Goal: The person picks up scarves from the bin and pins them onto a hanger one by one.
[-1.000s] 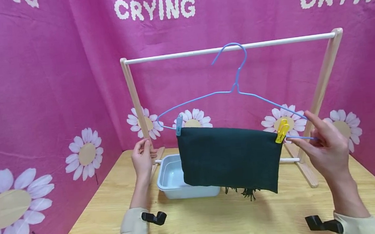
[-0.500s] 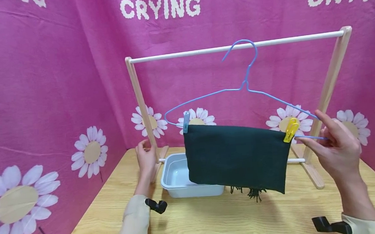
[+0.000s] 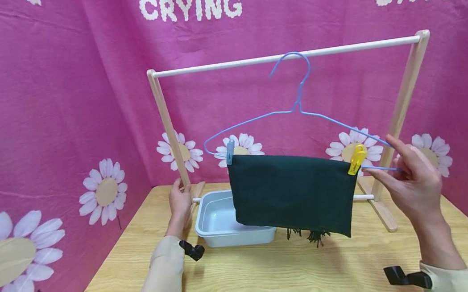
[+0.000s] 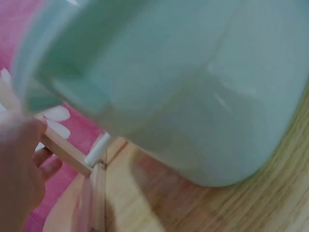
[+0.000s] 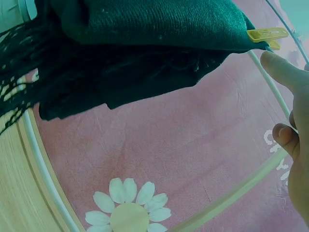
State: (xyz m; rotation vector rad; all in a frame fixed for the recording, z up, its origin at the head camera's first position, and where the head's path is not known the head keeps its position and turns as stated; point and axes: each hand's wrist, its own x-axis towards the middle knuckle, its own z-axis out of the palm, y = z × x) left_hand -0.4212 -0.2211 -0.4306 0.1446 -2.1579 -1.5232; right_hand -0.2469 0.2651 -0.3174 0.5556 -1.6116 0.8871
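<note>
My right hand (image 3: pixel 415 179) holds the right end of a blue wire hanger (image 3: pixel 258 117) between thumb and fingers. Folded over its lower bar is a dark green fringed cloth (image 3: pixel 293 193), pinned by a blue clothespin (image 3: pixel 230 151) at the left and a yellow clothespin (image 3: pixel 357 160) at the right. The hook crosses the white rod of a wooden rack (image 3: pixel 405 95) in the head view; I cannot tell whether it rests on it. Down at the rack's left post (image 4: pixel 65 153), my left hand (image 3: pixel 179 200) grips the wood, its fingers partly hidden.
A pale blue plastic basin (image 3: pixel 239 239) stands on the wooden table (image 3: pixel 242 279), partly behind the cloth and close to my left hand. The rack's feet (image 3: pixel 385 217) stand on the table. Pink curtain (image 3: pixel 72 62) with daisies closes off the back and sides.
My left hand has moved a little down the rack's left post and its fingers have closed on it. The hanger and cloth have shifted slightly right against the rack.
</note>
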